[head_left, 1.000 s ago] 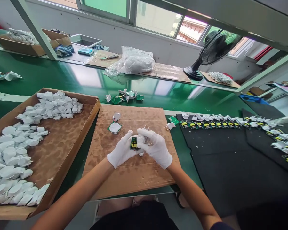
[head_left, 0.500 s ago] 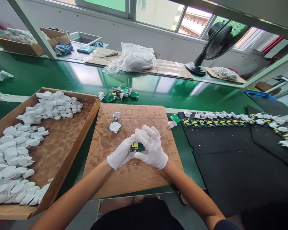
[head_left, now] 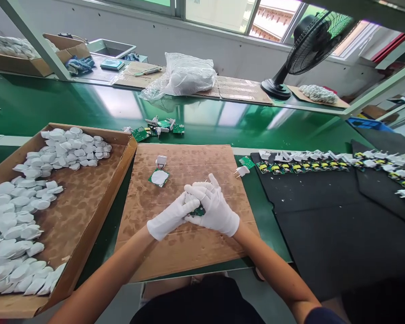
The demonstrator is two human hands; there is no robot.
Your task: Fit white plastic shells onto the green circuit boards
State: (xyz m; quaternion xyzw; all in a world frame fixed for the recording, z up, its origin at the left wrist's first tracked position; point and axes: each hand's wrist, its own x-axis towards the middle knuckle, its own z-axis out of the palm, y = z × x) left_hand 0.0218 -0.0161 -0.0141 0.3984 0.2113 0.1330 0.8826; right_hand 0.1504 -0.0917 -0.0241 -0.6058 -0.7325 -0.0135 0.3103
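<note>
Both hands wear white gloves and meet over the brown cardboard sheet (head_left: 175,252). My left hand (head_left: 170,217) and my right hand (head_left: 213,208) are closed together around a small green circuit board with a white plug part (head_left: 198,210); only a sliver of the board shows between the fingers. The right hand's fingers lie over the left hand's. A white cap lying on a green board (head_left: 159,177) and a small white plug piece (head_left: 161,160) lie on the cardboard beyond the hands.
A cardboard tray (head_left: 97,207) at left holds several white plastic caps (head_left: 23,211). A black mat (head_left: 324,216) at right carries a row of assembled boards (head_left: 310,162). Loose boards (head_left: 155,128) lie on the green belt. A plastic bag (head_left: 185,76) and a fan (head_left: 310,40) stand behind.
The hands have closed over the board: its yellow part showed a second ago, now it is nearly hidden. The right hand's fingers folded down over the left.
</note>
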